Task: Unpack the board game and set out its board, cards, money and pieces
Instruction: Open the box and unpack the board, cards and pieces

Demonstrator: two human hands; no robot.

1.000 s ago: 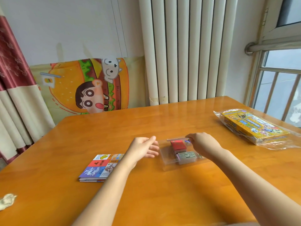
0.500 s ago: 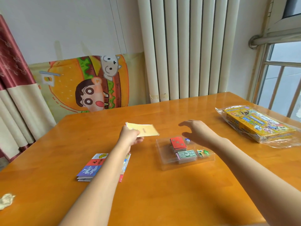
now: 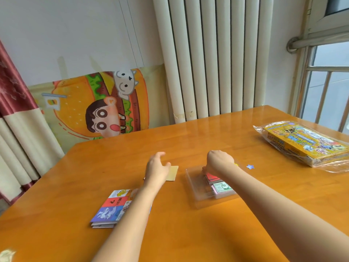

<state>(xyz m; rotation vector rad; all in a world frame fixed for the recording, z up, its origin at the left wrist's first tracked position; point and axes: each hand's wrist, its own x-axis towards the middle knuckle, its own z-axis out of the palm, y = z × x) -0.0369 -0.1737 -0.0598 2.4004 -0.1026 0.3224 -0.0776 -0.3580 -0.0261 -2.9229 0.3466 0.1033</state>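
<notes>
Under curled fingers of the right hand [image 3: 220, 161] — red cards [image 3: 212, 176], in the clear tray [image 3: 194, 188].
Card-unpacking step; pinch hidden, cannot tell. Money stack [image 3: 222, 187] just wrist-side of those fingers. Left hand [image 3: 157, 169] slack, fingers loosely spread over a yellow card [image 3: 172, 173]. Next, likely — lift cards straight up.

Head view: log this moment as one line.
left hand: open, over yellow card on table | right hand: in clear tray at red cards, grip hidden | money: in tray | board: folded on table
</notes>
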